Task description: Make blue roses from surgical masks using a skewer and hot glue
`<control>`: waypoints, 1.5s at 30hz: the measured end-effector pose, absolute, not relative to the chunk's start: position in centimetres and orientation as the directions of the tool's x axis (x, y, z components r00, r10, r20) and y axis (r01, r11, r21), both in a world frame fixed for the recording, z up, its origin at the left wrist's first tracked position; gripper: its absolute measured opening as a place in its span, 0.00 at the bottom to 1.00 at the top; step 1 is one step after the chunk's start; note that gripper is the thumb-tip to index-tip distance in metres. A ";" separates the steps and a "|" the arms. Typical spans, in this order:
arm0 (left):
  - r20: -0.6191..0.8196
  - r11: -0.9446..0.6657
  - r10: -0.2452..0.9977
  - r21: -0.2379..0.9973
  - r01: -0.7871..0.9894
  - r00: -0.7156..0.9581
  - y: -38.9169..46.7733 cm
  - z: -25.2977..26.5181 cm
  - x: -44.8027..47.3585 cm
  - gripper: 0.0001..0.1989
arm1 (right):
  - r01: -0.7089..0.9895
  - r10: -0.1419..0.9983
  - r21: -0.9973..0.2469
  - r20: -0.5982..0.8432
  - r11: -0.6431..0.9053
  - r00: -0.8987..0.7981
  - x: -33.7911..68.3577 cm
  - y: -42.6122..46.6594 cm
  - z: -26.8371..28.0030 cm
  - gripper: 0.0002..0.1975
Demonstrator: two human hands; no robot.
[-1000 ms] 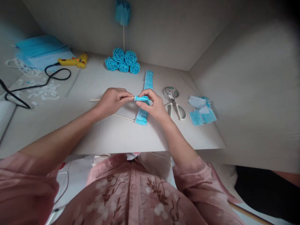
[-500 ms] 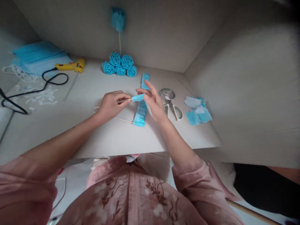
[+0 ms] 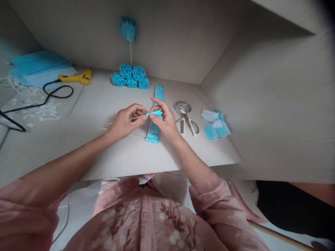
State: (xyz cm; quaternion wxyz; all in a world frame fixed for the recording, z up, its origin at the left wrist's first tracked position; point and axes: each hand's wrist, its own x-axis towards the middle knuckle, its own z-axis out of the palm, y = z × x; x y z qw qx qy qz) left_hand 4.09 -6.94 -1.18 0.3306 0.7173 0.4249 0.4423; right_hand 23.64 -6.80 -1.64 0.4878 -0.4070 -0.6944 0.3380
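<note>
My left hand (image 3: pixel 128 121) pinches a thin wooden stick (image 3: pixel 138 117) above the table. A small folded piece of blue mask fabric (image 3: pixel 156 113) is wrapped at the stick's right end. My right hand (image 3: pixel 167 122) has its thumb and fingers closed on that fabric, with the index finger partly raised. Beneath the hands lies a row of blue fabric pieces (image 3: pixel 153 135), the nearest on a stick (image 3: pixel 137 137) pointing left. The row's far end (image 3: pixel 159 92) shows beyond my right hand, which hides its middle.
White-handled scissors (image 3: pixel 187 122) lie right of my hands, beside blue and white scraps (image 3: pixel 216 126). Rolled blue flowers (image 3: pixel 131 82) are stacked at the back wall, below an upright blue flower (image 3: pixel 128 29). At left are a yellow glue gun (image 3: pixel 75 76), blue masks (image 3: pixel 39 66) and white clippings (image 3: pixel 43 111).
My right hand has come closer to the left and its fingers have closed round the blue fabric. The view has shifted slightly.
</note>
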 end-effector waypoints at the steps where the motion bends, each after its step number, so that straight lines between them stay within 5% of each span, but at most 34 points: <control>1: 0.351 -0.419 0.902 0.851 0.315 0.252 -6.9 -1.2 4.1 0.17 | 0.225 0.894 -0.869 0.402 0.441 -0.198 23.6 -6.8 -1.6 0.32; 10: 0.392 -0.437 0.899 0.825 0.357 0.196 -6.7 -1.4 3.8 0.16 | 0.288 0.922 -0.881 0.326 0.376 -0.208 23.3 -7.0 -1.5 0.32; 18: 0.415 -0.431 0.902 0.852 0.296 0.120 -6.4 -2.0 4.3 0.16 | 0.236 0.897 -0.865 0.424 0.443 -0.127 23.4 -7.0 -1.6 0.26; 33: 0.458 -0.470 0.882 0.841 0.269 0.109 -6.3 -1.2 4.6 0.14 | 0.141 0.892 -0.882 0.437 0.450 -0.116 23.6 -6.3 -1.9 0.36; 40: 0.434 -0.442 0.897 0.870 0.218 0.085 -5.6 -1.6 3.4 0.16 | -0.029 0.917 -0.923 0.385 0.384 -0.103 24.6 -5.4 -1.7 0.31; 45: 0.450 -0.472 0.881 0.848 0.240 0.145 -5.9 -1.2 3.3 0.14 | -0.001 0.911 -0.925 0.373 0.379 -0.178 24.6 -5.7 -1.9 0.25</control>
